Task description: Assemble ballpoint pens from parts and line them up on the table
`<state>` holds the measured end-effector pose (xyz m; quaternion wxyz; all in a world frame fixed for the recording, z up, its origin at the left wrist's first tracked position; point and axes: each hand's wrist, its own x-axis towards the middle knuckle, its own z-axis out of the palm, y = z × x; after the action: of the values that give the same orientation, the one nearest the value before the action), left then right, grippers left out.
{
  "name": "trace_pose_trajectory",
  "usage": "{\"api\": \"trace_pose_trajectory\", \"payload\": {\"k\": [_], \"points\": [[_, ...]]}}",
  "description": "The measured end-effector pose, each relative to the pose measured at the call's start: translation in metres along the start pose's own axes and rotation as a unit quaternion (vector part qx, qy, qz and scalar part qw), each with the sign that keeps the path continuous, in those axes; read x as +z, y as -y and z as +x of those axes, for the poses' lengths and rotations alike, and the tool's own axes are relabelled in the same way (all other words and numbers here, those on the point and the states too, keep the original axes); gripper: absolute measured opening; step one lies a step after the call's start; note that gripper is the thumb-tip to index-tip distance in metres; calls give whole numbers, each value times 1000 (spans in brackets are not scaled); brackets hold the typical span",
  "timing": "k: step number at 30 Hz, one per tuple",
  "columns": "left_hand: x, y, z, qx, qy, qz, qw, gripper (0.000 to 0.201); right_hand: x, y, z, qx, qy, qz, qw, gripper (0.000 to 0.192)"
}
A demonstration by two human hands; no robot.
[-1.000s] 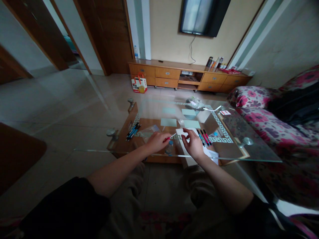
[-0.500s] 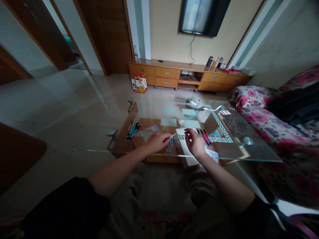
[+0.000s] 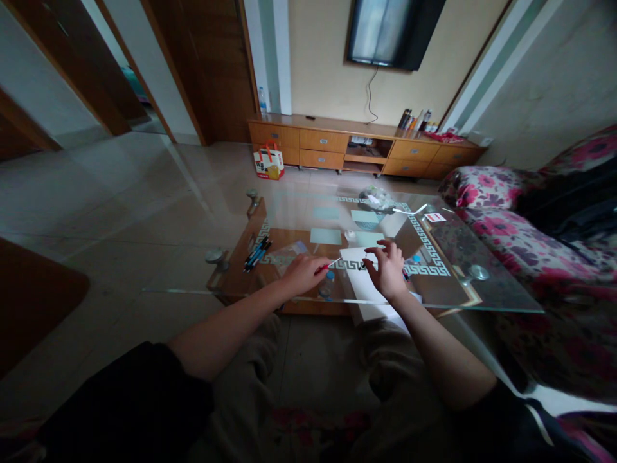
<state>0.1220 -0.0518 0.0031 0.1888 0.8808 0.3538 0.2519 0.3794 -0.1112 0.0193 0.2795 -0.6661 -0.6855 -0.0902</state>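
Note:
My left hand (image 3: 303,275) is closed over the glass table (image 3: 289,302). Its fingers pinch a red pen (image 3: 322,269), whose thin pale end (image 3: 335,262) points right. Most of the pen's body lies hidden in the grip. To the right, my right hand (image 3: 387,270) hovers with thumb and index finger spread apart; nothing clear shows between them. Beneath it is a white sheet or box (image 3: 359,286). Several pens, partly covered by my right hand, lie just beyond it. Below the left fingertips, a clear bottle with a blue cap (image 3: 330,275) shows through the glass.
Several blue and black pens (image 3: 257,254) lie at the table's left. Toward the back are a plastic-wrapped bundle (image 3: 376,198) and a red-and-white card (image 3: 435,217). A wooden TV cabinet (image 3: 322,140), a paper bag (image 3: 268,162) and a flowered sofa (image 3: 506,238) stand around.
My right hand has shifted slightly right and up, and its thumb and index finger have spread. It now covers most of the pens on that side. The left hand stays with the red pen.

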Motion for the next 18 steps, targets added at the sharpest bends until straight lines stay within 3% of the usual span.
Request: {"api": "trace_pose_trajectory", "payload": {"k": [6, 18], "points": [[0, 1, 0, 3, -1, 7, 1000, 22, 15, 2, -7, -43, 87, -46, 994, 22], [-1, 2, 0, 2, 5, 6, 1000, 23, 34, -3, -10, -43, 114, -75, 990, 23]]}}
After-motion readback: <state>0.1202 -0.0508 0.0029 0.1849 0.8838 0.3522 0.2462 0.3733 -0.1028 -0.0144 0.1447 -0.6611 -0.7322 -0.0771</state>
